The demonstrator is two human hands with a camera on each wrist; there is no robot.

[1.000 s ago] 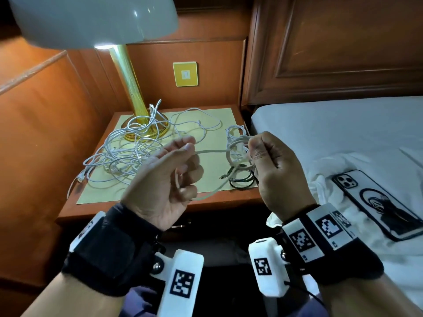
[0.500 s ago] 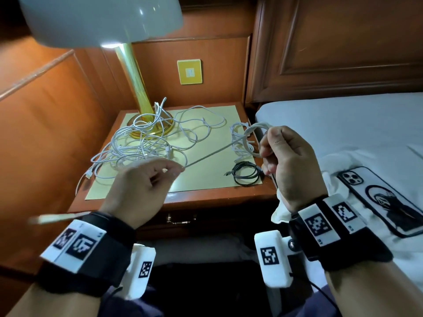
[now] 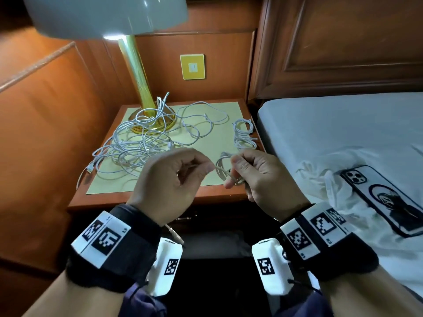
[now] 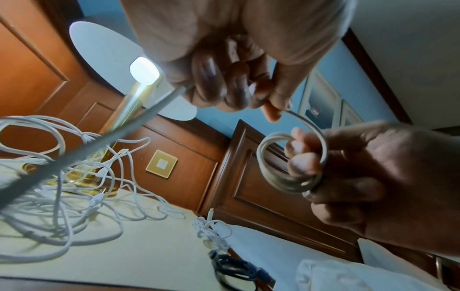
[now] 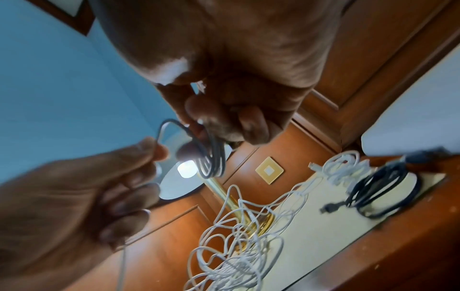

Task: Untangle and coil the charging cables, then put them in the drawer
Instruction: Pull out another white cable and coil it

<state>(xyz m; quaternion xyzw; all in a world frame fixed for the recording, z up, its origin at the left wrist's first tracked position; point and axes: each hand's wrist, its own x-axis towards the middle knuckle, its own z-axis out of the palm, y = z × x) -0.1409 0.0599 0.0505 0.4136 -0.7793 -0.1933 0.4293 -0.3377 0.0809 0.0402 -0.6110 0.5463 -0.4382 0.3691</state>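
My right hand (image 3: 233,172) holds a small coil of white cable (image 3: 220,171), its fingers through the loops (image 4: 266,157). Close beside it, my left hand (image 3: 202,167) pinches the same cable's free run, and the tail (image 3: 174,234) hangs below that wrist. A big tangle of white cables (image 3: 142,145) lies on the nightstand (image 3: 219,193) by the lamp base. A small white bundle (image 3: 243,133) sits at the right edge. A coiled black cable (image 5: 383,189) lies near the front right, hidden in the head view. The drawer (image 3: 206,217) under the top is closed.
A lamp (image 3: 135,72) with a wide shade stands at the back left of the nightstand. A wooden wall panel (image 3: 45,133) borders the left. The bed (image 3: 343,133) lies to the right, with a phone (image 3: 384,197) on the sheet.
My left hand has swung right, up to the right hand, so the taut stretch of cable between them is gone. The right hand with the coil has dropped slightly.
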